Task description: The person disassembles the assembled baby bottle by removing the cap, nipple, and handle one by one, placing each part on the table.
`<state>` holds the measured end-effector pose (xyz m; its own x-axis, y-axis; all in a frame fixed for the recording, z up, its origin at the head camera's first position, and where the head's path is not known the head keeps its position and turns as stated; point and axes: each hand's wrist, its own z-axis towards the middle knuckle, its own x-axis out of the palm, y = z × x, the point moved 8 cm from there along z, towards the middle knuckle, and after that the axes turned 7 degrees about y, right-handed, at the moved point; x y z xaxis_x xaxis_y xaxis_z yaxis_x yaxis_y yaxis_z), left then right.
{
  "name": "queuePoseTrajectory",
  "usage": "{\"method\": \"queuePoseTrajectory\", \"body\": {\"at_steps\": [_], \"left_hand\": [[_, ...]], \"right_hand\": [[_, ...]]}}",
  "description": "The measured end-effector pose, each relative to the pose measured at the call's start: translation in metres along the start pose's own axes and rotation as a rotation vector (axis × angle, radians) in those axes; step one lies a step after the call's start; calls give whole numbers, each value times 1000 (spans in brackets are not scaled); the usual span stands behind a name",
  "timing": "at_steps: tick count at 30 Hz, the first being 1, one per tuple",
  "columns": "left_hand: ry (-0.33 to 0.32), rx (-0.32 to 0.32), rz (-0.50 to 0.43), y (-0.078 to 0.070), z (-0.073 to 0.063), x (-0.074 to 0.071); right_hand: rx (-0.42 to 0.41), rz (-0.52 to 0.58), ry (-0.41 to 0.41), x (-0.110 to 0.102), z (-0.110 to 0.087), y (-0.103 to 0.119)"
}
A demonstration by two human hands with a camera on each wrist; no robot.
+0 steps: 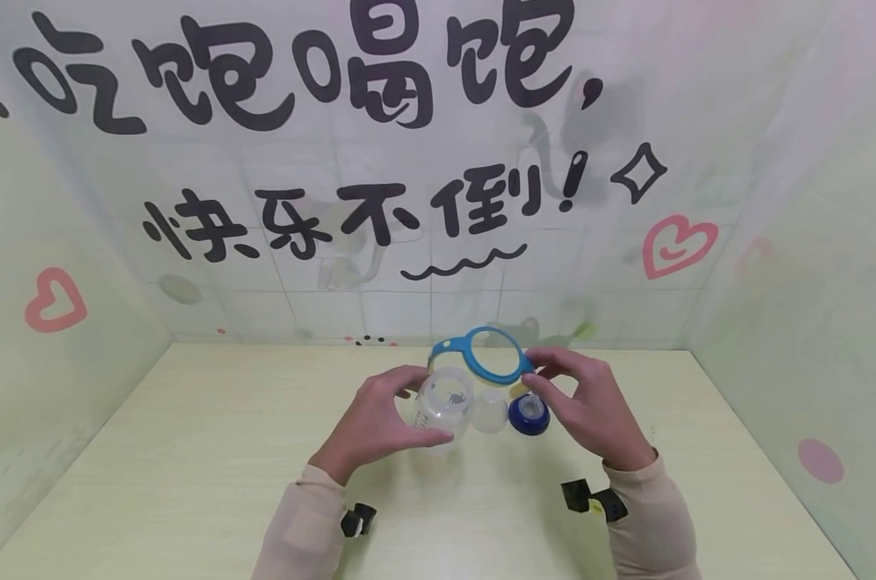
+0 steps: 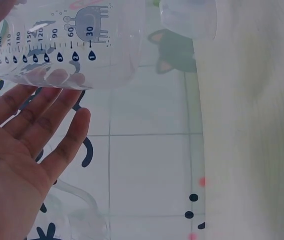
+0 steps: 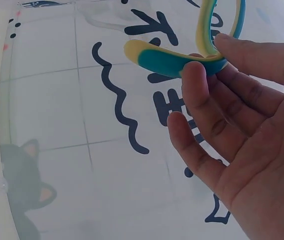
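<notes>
My left hand (image 1: pixel 380 419) grips a clear baby bottle (image 1: pixel 444 403) between thumb and fingers, its open mouth tilted toward the head camera. Dark measuring marks and a grey animal print show on the bottle (image 2: pixel 89 55) in the left wrist view. In my right hand (image 1: pixel 590 395), thumb and fingers pinch a blue bottle handle (image 1: pixel 448 345) with round loops. Yellow lines the inner side of this handle (image 3: pixel 161 62) in the right wrist view. On the table below the hands are a clear cap (image 1: pixel 490 412) and a teat in a dark blue collar (image 1: pixel 529 425).
The pale wooden table (image 1: pixel 192 451) reaches back to a printed wall sheet (image 1: pixel 380 314) with large dark lettering. Side sheets (image 1: pixel 786 338) stand along the left and right edges. Black camera mounts (image 1: pixel 590 499) are strapped at both wrists.
</notes>
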<state>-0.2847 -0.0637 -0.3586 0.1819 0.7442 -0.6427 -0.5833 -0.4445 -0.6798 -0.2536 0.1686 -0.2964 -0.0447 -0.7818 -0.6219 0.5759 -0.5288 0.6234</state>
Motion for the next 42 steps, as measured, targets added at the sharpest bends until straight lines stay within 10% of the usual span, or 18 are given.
{"method": "queuePoseTrajectory", "body": {"at_steps": [42], "left_hand": [[6, 3, 9, -3, 0, -2]], "right_hand": [[313, 21, -14, 3, -2, -91]]}}
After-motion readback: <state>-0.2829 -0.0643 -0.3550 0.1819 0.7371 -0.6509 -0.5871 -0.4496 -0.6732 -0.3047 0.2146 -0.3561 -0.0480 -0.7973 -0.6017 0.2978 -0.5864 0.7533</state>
